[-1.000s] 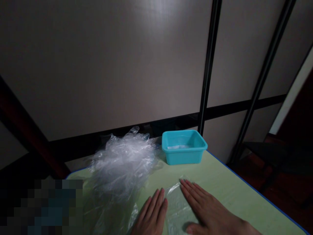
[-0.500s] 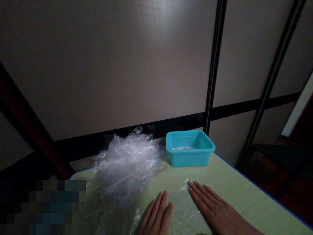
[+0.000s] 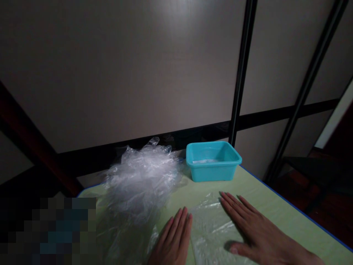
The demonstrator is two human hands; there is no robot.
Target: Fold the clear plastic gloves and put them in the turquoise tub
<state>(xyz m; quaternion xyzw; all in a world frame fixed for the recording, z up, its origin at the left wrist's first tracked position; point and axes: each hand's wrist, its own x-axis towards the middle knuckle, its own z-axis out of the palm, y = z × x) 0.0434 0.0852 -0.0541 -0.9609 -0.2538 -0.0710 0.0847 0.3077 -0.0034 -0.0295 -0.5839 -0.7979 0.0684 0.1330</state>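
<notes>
A clear plastic sheet or bag (image 3: 208, 230) lies flattened on the pale green table (image 3: 278, 213), between my two hands. My left hand (image 3: 175, 237) rests flat along its left edge, fingers stretched out and close together. Over on the right edge, my right hand (image 3: 249, 224) lies flat with its thumb spread away from the fingers. Neither hand grips anything. Beyond my left hand sits a loose heap of crumpled clear plastic (image 3: 143, 180), some of it spilling down the table's left side.
A turquoise plastic basin (image 3: 213, 171) stands near the table's far edge, with something whitish inside. Close behind the table rises a panelled wardrobe front (image 3: 138, 73) with dark frames. A dark seat or stool (image 3: 311, 171) is at the right.
My right hand has slid to the right across the plastic, its thumb now showing. More of the flattened plastic is exposed. My left hand stays nearly in place.
</notes>
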